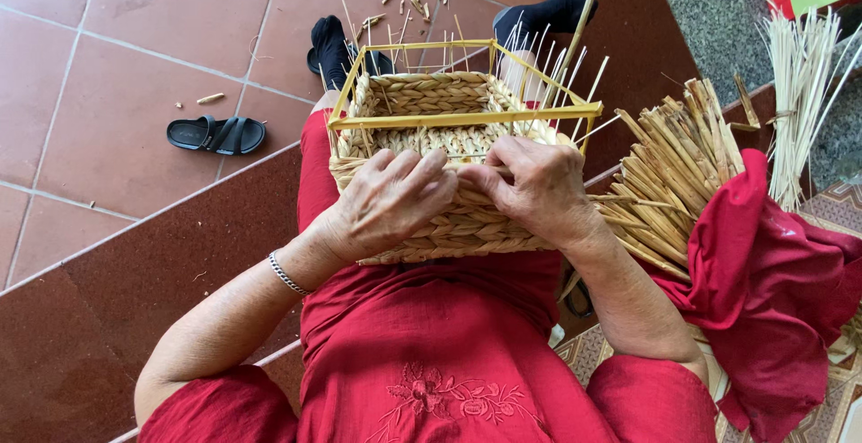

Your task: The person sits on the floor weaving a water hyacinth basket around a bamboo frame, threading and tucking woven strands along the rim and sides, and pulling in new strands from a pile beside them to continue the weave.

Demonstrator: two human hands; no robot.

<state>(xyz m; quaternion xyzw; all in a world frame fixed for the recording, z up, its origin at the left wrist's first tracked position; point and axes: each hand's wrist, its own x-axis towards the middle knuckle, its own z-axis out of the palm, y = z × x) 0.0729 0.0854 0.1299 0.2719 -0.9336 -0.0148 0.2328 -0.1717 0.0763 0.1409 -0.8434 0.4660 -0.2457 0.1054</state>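
A rectangular basket of braided pale straw on a yellow metal frame [431, 129] rests on the person's lap, over the red dress. The left hand [391, 201] and right hand [530, 187] press on its near wall, fingers curled and seemingly pinching a braid between them. A bundle of dried straw stalks [669, 174] lies just beside, on red cloth [772, 281].

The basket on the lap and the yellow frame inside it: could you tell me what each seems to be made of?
The basket looks woven from dried plant fibre, perhaps straw or rush: matte tan braided bands, with loose stalks sticking up. The yellow frame looks like thin rigid rod, probably painted metal, though plastic is possible: straight, even and smoothly coloured. Both hands, left hand and right hand, press the braid.
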